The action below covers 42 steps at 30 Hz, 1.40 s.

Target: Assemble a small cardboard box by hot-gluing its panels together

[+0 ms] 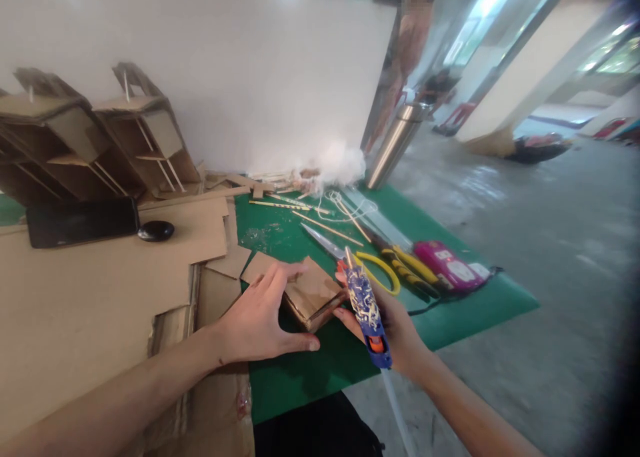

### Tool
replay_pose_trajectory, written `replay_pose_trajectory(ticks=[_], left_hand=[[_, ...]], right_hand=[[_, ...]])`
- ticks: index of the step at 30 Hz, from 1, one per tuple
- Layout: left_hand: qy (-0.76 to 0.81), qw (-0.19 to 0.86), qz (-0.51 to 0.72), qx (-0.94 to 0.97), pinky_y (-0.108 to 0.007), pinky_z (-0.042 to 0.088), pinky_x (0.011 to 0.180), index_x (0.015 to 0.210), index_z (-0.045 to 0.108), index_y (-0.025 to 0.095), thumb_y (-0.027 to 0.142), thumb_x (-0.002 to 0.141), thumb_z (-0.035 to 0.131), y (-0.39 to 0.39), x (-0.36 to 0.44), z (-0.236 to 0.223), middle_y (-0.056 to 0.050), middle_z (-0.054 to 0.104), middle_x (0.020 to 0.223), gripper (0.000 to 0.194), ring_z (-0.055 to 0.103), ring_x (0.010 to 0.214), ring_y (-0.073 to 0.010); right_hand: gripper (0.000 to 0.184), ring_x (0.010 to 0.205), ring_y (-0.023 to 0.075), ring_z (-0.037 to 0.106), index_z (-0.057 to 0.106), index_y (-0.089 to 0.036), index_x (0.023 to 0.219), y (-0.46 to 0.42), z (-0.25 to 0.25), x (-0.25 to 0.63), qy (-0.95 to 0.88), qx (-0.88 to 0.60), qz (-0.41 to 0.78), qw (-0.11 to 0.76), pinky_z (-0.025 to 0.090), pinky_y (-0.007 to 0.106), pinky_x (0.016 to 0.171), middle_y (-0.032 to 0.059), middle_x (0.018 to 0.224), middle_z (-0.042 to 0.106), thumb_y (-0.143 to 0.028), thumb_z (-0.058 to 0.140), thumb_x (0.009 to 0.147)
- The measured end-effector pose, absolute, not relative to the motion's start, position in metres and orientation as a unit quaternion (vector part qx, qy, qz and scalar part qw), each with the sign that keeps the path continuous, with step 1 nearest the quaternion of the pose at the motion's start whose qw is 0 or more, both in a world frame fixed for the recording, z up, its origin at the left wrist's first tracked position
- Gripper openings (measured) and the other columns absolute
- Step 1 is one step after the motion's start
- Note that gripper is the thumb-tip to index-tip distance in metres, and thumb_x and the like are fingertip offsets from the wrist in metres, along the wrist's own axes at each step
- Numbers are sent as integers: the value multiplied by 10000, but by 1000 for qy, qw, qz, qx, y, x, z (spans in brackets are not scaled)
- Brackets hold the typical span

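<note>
A small brown cardboard box [313,294] is between my two hands, over the green tabletop. My left hand [260,310] curves around its left side, fingertips at the top and far edge, the thumb stretched along the near lower edge. My right hand [395,327] grips a blue glue gun [367,304] with pale strands of glue on its body, its nozzle pointing away from me. A clear glue stick [397,404] trails from the gun's back end. Right fingertips also reach the box's right corner. Scissors [325,244] with orange and yellow handles lie just beyond.
Pliers [407,267] and a magenta device [450,265] with a cord lie right. A steel bottle [395,147] stands behind, near string [350,207] and sticks. Cardboard sheets [100,297], a phone [83,222], a black mouse [156,230] and cardboard structures [145,137] occupy the left.
</note>
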<state>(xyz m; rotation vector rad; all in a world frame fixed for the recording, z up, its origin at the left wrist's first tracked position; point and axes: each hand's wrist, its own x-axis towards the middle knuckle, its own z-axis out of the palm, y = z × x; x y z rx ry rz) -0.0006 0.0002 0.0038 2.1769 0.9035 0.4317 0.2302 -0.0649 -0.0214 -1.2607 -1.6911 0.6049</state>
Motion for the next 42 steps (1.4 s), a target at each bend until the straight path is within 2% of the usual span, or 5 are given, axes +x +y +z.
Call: replay_pose_trajectory(ticks=[9, 16, 23, 38, 42], left_hand=[[352, 379, 175, 838, -528, 445, 1088, 1352, 415, 272, 449, 721, 829, 0, 1, 3, -115, 459, 1369, 774, 492, 1305, -352], [347, 390, 181, 833, -512, 475, 1068, 1364, 412, 293, 412, 739, 823, -3, 2, 3, -108, 441, 1395, 758, 507, 1298, -349], [338, 367, 171, 849, -520, 498, 1046, 1367, 362, 299, 433, 784, 786, -4, 3, 2, -115, 417, 1401, 734, 482, 1327, -357], [316, 358, 183, 859, -533, 461, 1098, 1396, 313, 281, 439, 755, 815, -2, 1, 1, -131, 422, 1425, 830, 465, 1358, -349], [312, 375, 201, 850, -502, 445, 1112, 1456, 228, 272, 417, 761, 809, 0, -3, 6, -130, 460, 1438, 918, 487, 1345, -328]], right_hand=[[351, 799, 231, 732, 637, -246, 1228, -66, -25, 230, -687, -512, 238, 458, 637, 308, 711, 30, 860, 742, -287, 682, 882], [220, 799, 224, 730, 651, -246, 1067, -65, -27, 229, -677, -508, 258, 466, 633, 299, 731, 12, 829, 728, -266, 712, 857], [204, 818, 219, 720, 633, -228, 1063, -67, -30, 230, -675, -509, 258, 468, 629, 315, 753, 20, 868, 723, -195, 661, 863], [216, 739, 194, 698, 644, -250, 1021, -66, -31, 229, -680, -496, 231, 488, 610, 278, 679, -2, 835, 713, -134, 651, 839], [194, 733, 191, 698, 644, -239, 998, -66, -30, 229, -684, -494, 233, 484, 601, 266, 670, 4, 832, 712, -127, 648, 841]])
